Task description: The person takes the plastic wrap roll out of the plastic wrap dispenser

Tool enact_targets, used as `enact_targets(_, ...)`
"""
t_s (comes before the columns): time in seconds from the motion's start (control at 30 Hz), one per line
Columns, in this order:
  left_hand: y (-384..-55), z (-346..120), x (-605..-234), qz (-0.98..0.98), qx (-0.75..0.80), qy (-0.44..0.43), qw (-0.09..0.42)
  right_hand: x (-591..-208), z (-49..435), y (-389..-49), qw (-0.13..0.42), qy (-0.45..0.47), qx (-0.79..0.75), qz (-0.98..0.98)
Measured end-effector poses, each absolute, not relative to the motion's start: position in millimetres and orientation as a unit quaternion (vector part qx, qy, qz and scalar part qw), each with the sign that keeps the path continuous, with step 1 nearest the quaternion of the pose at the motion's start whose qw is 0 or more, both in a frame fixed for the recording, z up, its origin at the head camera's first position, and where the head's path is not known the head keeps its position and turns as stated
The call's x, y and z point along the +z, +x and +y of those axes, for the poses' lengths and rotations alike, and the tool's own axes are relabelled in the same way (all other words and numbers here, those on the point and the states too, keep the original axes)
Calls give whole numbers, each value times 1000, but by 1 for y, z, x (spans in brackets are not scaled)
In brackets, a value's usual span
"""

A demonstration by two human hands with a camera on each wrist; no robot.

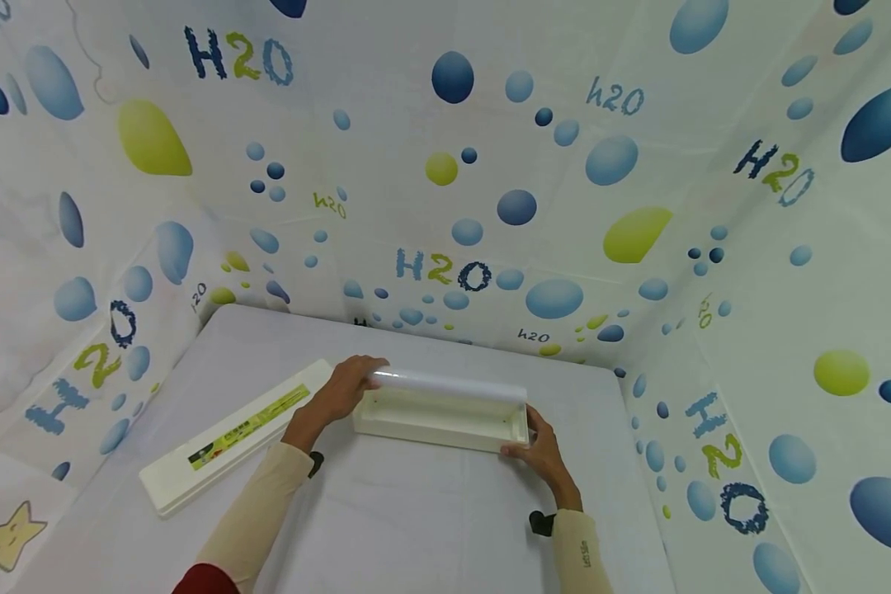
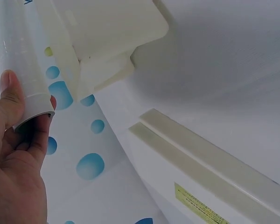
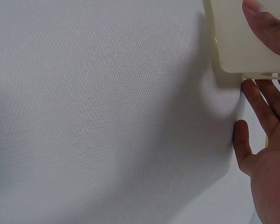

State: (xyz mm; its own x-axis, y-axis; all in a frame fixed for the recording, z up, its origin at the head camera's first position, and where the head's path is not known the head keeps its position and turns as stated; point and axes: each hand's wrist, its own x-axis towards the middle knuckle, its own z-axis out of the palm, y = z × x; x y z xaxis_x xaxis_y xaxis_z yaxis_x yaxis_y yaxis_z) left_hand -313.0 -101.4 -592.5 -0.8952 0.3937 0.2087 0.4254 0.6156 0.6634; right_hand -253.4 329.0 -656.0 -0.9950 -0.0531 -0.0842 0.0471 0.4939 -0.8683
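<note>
My left hand (image 1: 347,388) grips the left end of a roll of clear plastic film (image 1: 453,383). In the left wrist view, the thumb lies along the roll (image 2: 24,70) and the fingers curl under its hollow end. The roll lies along the back of a long cream plastic box (image 1: 431,431), whose open interior faces me. At the box's right end, my right hand (image 1: 542,450) holds it, thumb at the front and fingers around the end wall. The right wrist view shows the thumb on a corner of the box (image 3: 238,46).
A long white lid (image 1: 245,437) with a yellow-green label lies slanted on the white-covered table (image 1: 416,520), left of the box. Curtain-like walls (image 1: 386,181) printed with drops and "H2O" rise behind the table and on both sides.
</note>
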Motion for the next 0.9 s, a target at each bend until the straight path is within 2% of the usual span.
enact_targets(0.43, -328, -99, -589, -899, -386, -206, -4, -653, 330, -257, 47, -11, -506, 861)
enact_targets(0.9, -354, -99, -596, -906, -372, -202, -8, -655, 329, -264, 36, -19, -504, 863)
